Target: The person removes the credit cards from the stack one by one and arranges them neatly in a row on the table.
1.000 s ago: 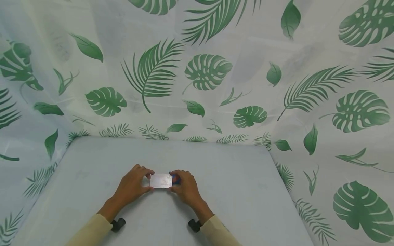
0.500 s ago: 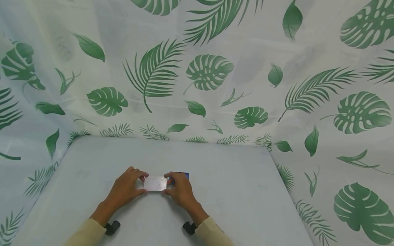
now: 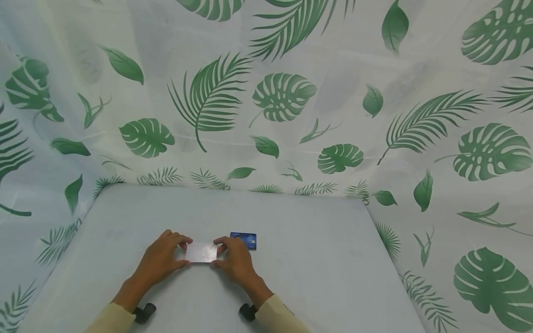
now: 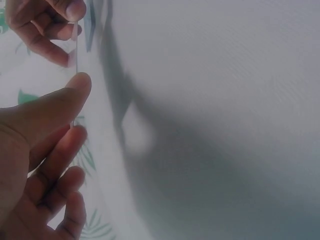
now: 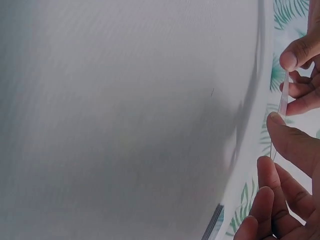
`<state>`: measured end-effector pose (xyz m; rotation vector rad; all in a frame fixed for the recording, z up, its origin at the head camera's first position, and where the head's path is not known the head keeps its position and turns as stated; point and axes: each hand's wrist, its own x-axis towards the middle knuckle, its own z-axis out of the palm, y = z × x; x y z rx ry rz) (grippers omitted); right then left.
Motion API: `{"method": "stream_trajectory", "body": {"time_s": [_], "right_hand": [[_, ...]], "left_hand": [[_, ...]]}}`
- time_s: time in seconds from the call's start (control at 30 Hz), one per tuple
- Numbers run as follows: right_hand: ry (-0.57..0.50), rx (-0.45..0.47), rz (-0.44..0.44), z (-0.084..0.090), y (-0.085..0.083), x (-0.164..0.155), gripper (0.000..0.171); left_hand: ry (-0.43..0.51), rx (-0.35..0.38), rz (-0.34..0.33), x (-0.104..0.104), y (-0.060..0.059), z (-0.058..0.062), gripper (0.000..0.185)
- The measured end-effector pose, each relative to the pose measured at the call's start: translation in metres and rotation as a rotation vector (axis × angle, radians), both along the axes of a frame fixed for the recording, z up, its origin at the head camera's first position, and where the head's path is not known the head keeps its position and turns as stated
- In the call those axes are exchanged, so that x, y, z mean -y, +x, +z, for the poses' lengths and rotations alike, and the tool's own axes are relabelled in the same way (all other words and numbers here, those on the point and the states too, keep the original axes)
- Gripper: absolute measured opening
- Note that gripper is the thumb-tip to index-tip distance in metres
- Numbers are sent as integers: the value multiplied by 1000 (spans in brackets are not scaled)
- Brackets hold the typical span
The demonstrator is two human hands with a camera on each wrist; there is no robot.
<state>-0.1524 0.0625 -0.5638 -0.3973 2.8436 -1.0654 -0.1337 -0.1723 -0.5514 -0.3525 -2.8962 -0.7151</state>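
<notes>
While my left hand [image 3: 157, 261] and right hand [image 3: 236, 261] pinch its short ends between thumbs and fingers, I hold a thin, pale, shiny rectangular card [image 3: 201, 253] above the surface [image 3: 312, 259], long axis running left to right.

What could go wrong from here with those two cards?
The white card, pinched above the table only at its ends, might slip if the left hand or right hand loosens. The blue card lies close to the right hand, which could nudge it.
</notes>
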Motion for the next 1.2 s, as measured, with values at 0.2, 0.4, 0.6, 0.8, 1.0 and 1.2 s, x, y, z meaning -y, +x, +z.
{"method": "stream_trajectory", "body": {"time_s": [0.2,0.4,0.6,0.8,1.0,1.2], "right_hand": [[2,10,6,-1,4,8,55],[18,-14,21,-4,5,16,54],[29,-5,24,-8,6,24,53],[57,33,13,-9,7,33,51],[90,35,15,-9,8,40,50],[95,40,11,-7,10,46,50]], "left_hand": [[-16,39,25,6,3,0,57],[-13,35,26,14,7,-1,57],[-28,60,48,19,9,-5,57],[-42,106,65,22,12,-3,58],[-46,146,64,26,15,-2,57],[-48,144,64,32,17,-4,57]]}}
